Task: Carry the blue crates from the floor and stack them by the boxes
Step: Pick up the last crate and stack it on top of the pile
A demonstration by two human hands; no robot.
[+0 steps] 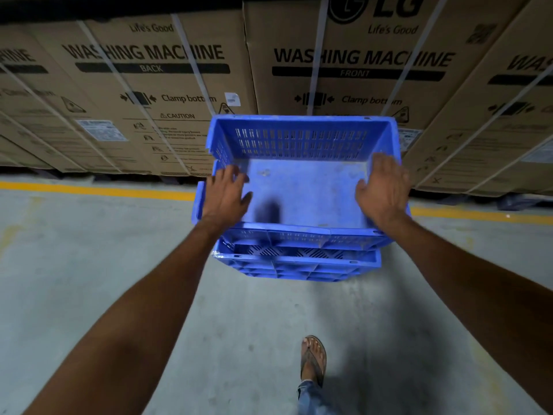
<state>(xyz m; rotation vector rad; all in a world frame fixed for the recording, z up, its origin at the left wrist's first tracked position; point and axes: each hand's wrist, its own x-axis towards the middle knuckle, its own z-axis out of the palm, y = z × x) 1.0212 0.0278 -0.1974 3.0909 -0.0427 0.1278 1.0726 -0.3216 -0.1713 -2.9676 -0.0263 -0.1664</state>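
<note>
I count two blue crates in front of me: the top crate (pixel 302 187) sits open side up on the lower crate (pixel 296 263), which stands on the concrete floor (pixel 89 265) near the cardboard boxes (pixel 167 94). Three of those washing machine boxes show their print clearly. My left hand (pixel 226 196) lies on the top crate's left rim, fingers loosely spread. My right hand (pixel 384 193) rests over its right rim, fingers slightly parted, not clenched. One sandalled foot (pixel 314 360) shows below. One yellow line (pixel 98 190) runs along the floor before the boxes.
</note>
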